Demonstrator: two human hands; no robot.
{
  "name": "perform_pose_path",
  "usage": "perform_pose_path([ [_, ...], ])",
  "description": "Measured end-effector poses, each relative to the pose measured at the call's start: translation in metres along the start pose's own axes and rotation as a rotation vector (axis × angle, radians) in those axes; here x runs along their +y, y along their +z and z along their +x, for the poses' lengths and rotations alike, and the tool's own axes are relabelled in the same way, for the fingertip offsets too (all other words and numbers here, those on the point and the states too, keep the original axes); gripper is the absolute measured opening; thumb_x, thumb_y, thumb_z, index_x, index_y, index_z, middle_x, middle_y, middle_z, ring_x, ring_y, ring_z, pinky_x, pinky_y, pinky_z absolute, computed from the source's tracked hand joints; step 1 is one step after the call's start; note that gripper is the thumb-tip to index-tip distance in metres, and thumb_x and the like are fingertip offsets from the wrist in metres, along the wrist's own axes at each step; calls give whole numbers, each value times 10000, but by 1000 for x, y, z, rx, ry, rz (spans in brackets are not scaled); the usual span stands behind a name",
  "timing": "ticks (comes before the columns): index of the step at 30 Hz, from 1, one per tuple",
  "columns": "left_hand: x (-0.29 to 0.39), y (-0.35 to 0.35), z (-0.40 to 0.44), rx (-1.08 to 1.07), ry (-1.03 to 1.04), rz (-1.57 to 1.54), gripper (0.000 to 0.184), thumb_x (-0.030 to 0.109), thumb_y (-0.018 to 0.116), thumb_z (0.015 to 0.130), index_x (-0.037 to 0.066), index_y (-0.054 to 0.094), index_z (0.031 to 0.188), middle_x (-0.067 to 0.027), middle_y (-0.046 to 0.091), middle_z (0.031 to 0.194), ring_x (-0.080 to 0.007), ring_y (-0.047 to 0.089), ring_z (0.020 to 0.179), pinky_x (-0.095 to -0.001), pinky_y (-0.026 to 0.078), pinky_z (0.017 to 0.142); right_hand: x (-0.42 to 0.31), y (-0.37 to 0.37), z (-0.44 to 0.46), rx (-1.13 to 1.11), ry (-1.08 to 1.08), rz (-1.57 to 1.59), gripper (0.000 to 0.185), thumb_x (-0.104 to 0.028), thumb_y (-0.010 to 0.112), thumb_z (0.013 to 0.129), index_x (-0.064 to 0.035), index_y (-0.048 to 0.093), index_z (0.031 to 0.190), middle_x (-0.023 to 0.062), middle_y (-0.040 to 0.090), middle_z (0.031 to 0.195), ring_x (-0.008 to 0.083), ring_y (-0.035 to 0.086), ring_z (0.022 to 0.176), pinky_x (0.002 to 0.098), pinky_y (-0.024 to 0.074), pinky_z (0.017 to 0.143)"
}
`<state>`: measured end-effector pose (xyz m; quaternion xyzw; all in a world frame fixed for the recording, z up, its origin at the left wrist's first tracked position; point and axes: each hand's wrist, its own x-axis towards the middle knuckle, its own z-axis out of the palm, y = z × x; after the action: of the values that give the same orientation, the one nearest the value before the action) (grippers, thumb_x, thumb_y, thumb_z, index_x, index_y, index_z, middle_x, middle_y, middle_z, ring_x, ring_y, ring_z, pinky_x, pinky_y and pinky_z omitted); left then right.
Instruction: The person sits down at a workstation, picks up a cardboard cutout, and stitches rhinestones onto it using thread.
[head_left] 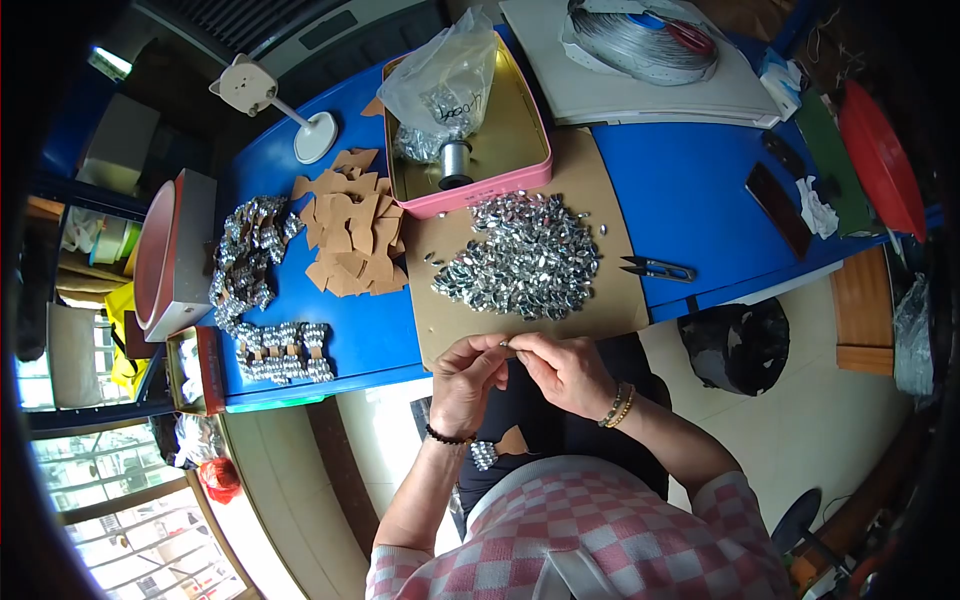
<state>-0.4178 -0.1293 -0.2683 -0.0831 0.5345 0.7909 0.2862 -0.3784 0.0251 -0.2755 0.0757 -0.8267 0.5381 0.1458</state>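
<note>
My left hand [465, 382] and my right hand [568, 372] meet at the near edge of the cardboard sheet [618, 285], fingertips pinched together. Between them shows a tiny silvery bead [504, 344], partly covered by the fingers; any thread there is too fine to see. Just beyond the fingertips a heap of loose silver beads [525, 255] lies on the sheet. On my lap, below the hands, rests a brown card piece [513, 441] with silver beads wrapped [484, 456] at one end.
Left of the heap lie brown card pieces [350, 225] and bead-wrapped cards [283, 352]. A pink-rimmed tin [480, 197] holds a wire spool [455, 163] and a plastic bag [440, 80]. Thread snips [658, 269] and a phone [778, 208] lie to the right on the blue table [640, 170].
</note>
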Motion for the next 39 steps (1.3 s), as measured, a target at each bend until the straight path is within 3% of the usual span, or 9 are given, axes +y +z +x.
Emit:
perform_pose_path([
  [3,-4,7,-2,-2,59,78,118,0,548,824,-5,608,926,-46,602,721,-97,542,581,-214,437,516,-1,1,-1,-25,105,92,68,-52,551,806,-58,530,871,116,582,648,286,592,585,345,452,495],
  [7,-5,12,-4,-11,123,233,98,-7,548,825,-9,603,906,-30,596,694,-73,536,572,-194,440,508,-10,-4,3,-78,437,437,36,-39,542,826,-22,512,816,96,534,587,170,553,492,281,431,469],
  [15,-19,15,2,-57,286,525,73,-36,562,793,-11,600,850,-26,576,702,-73,532,569,-191,428,495,2,-8,10,96,-210,-223,69,-62,528,852,-26,489,896,53,568,692,73,528,537,224,414,454],
  [18,-14,18,4,-41,405,680,89,-45,572,770,-10,602,847,-34,566,711,-86,537,573,-204,427,496,-7,-17,9,145,268,400,64,-67,526,857,-13,493,851,27,564,727,62,527,571,228,418,475],
  [22,-8,25,18,22,616,941,132,-53,585,731,1,606,849,-68,557,724,-150,553,585,-252,438,508,-1,-33,9,85,441,680,70,-95,518,871,-34,509,839,17,551,723,39,512,567,176,373,445],
  [24,-11,25,26,40,740,1102,174,-56,590,699,30,613,848,-121,567,737,-254,569,575,-315,462,520,5,-30,7,99,400,649,73,-93,516,872,-33,509,831,10,545,707,35,504,553,173,365,437],
  [28,-15,26,38,51,829,1239,163,-53,589,687,32,606,826,-135,568,744,-308,564,597,-350,467,534,18,-27,0,104,338,478,70,-82,528,857,-22,513,823,18,546,663,55,506,512,191,365,428],
  [32,-16,20,45,35,890,1159,112,-40,603,705,22,587,796,-108,582,726,-237,582,570,-320,465,510,15,-28,-2,37,330,194,67,-61,564,817,-15,522,844,75,571,633,148,555,496,258,403,443],
  [39,-16,23,26,33,329,474,56,-22,578,791,1,559,838,-36,602,711,-86,573,591,-212,470,514,9,-22,-3,20,187,-32,99,-38,568,783,-60,548,877,139,567,631,289,592,566,335,434,468],
])
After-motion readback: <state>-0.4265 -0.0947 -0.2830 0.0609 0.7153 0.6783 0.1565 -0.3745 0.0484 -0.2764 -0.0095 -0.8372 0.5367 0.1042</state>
